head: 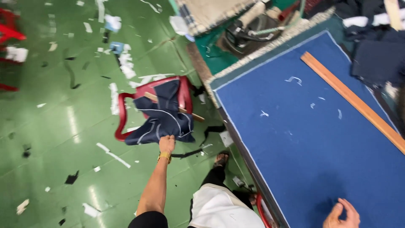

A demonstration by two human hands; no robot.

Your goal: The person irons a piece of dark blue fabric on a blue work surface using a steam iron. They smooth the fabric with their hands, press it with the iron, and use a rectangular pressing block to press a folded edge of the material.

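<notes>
Left hand (167, 143) pinching the soft dark blue cloth with white stitching (163, 118), draped over the red plastic chair (126, 110). Probably light and floppy, easiest grabbed by an edge. Right hand (342, 215) resting open on the blue padded bench (303, 139).

Table: blue cloth-covered top (312, 143).
Ruler: long wooden strip (354, 101) lying on it.
Floor: green (55, 118), scattered scraps.

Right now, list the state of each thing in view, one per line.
Left hand: closed on the dark navy stitched fabric piece.
Dark navy stitched fabric piece: draped over the red plastic chair.
Right hand: open, resting on the blue padded table.
Long wooden ruler: lying flat on the table.
</notes>
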